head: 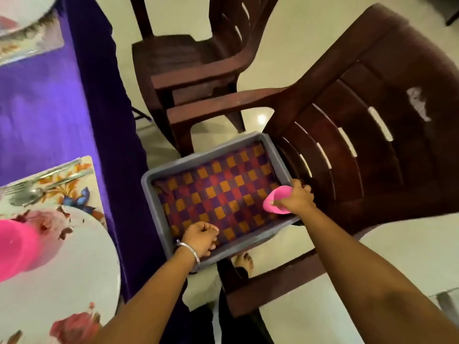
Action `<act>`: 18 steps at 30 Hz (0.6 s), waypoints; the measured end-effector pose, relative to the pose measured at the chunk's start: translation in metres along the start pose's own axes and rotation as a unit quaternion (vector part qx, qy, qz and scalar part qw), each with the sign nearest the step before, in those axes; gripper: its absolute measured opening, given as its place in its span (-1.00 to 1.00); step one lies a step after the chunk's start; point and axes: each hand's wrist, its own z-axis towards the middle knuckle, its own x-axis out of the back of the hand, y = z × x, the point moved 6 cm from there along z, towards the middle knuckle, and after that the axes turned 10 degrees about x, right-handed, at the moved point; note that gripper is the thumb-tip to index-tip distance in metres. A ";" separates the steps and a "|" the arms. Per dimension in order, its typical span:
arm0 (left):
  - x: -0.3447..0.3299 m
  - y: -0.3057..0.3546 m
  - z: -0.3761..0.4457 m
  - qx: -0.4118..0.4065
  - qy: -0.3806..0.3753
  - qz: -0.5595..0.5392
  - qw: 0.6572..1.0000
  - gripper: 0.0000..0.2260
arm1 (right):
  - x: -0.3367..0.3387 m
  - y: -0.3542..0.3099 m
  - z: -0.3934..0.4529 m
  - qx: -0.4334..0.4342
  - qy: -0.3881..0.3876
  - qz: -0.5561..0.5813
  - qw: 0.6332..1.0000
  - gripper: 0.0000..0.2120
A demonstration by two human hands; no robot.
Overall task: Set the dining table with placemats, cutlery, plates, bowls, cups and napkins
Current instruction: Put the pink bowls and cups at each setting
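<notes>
- Now I see my right hand (296, 198), lower right of centre, curled round a pink cup (277, 199) at the right end of the grey bin (159, 209); I judge it is the next piece for the table.
- My left hand (200, 238), at the bin's near edge, has its fingers curled down onto the checked cloth (218, 192). I cannot tell whether it pinches the cloth or only rests there; likely it steadies the bin.
- That bin sits on the seat of the near chair (360, 145), right of centre, probably so the pieces are in reach beside the table (49, 108).
- At lower left, 1 placemat (84, 192) lies on the purple cloth with cutlery (37, 184) along its upper edge, a plate (74, 256) on it and a pink bowl (15, 249) at the frame's edge.
- A 2nd setting shows blurred at upper left.
- My judgement: the cup belongs by the near plate.
</notes>
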 end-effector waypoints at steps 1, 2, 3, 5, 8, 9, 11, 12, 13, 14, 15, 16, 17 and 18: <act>0.001 0.000 0.005 0.010 0.012 -0.004 1.000 -0.90 | -0.002 0.005 0.009 0.003 -0.020 0.018 1.000 -0.07; 0.002 0.000 0.010 0.015 0.020 -0.004 1.000 -0.89 | -0.004 0.008 0.016 0.009 -0.037 0.037 0.999 -0.08; 0.001 -0.001 0.016 0.022 0.025 -0.001 0.999 -0.88 | -0.007 0.010 0.021 0.014 -0.051 0.058 0.997 -0.10; -0.005 -0.003 0.025 0.034 0.026 0.009 0.999 -0.85 | -0.014 0.013 0.028 0.009 -0.067 0.104 0.992 -0.11; -0.018 -0.007 0.034 0.045 0.015 0.012 0.999 -0.83 | -0.026 0.013 0.032 0.000 -0.084 0.126 0.988 -0.05; -0.023 -0.007 0.036 0.047 0.013 0.010 0.999 -0.84 | -0.028 0.012 0.034 0.005 -0.082 0.125 0.989 -0.02; -0.030 -0.009 0.036 0.046 0.011 0.005 0.999 -0.85 | -0.033 0.010 0.037 0.011 -0.064 0.133 0.989 -0.01; -0.033 -0.012 0.036 0.044 0.009 0.009 0.999 -0.84 | -0.034 0.010 0.038 0.014 -0.049 0.135 0.990 -0.04; -0.035 -0.016 0.037 0.045 0.007 0.015 0.999 -0.83 | -0.035 0.009 0.038 0.020 -0.036 0.128 0.991 -0.07; -0.037 -0.020 0.037 0.047 0.003 0.018 0.999 -0.83 | -0.036 0.010 0.038 0.026 -0.025 0.113 0.993 -0.10; -0.039 -0.025 0.037 0.049 0.001 0.020 0.999 -0.82 | -0.036 0.011 0.037 0.029 -0.017 0.101 0.994 -0.12; -0.040 -0.029 0.036 0.049 0.001 0.021 0.999 -0.83 | -0.036 0.013 0.035 0.025 -0.009 0.101 0.994 -0.12; -0.041 -0.032 0.035 0.050 0.001 0.023 0.998 -0.83 | -0.035 0.016 0.031 0.015 0.000 0.112 0.994 -0.12; -0.041 -0.036 0.033 0.049 0.001 0.022 0.999 -0.83 | -0.034 0.018 0.027 0.007 0.009 0.124 0.992 -0.12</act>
